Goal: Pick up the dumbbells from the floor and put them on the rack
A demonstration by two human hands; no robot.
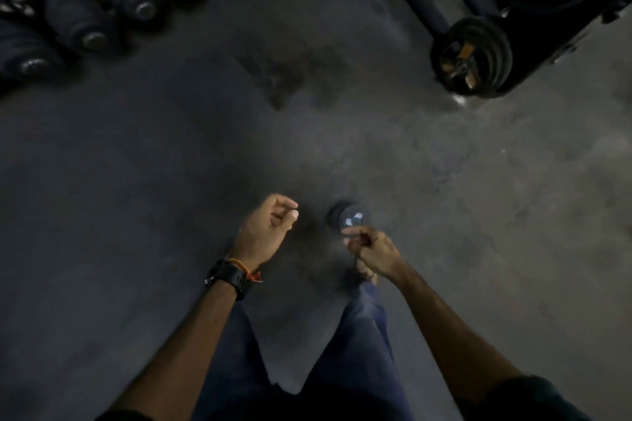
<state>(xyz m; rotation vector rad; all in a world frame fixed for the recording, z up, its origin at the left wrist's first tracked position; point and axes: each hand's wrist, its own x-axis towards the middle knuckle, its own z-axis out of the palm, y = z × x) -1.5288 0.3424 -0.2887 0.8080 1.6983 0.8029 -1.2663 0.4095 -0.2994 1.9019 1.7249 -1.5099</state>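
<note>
A small dark dumbbell [347, 217], blurred, shows one round end with a pale glint on its face. It sits low over the grey floor [136, 164], just beyond the fingertips of the right hand [374, 255]. That hand's grip is curled, fingers bunched toward the dumbbell's near edge; whether it actually holds the weight cannot be told. The left hand [268, 231], wearing a black watch [227, 278] and an orange thread, hangs beside it with fingers loosely curled, holding nothing. More dark dumbbells [85, 10] lie in rows at the upper left.
</note>
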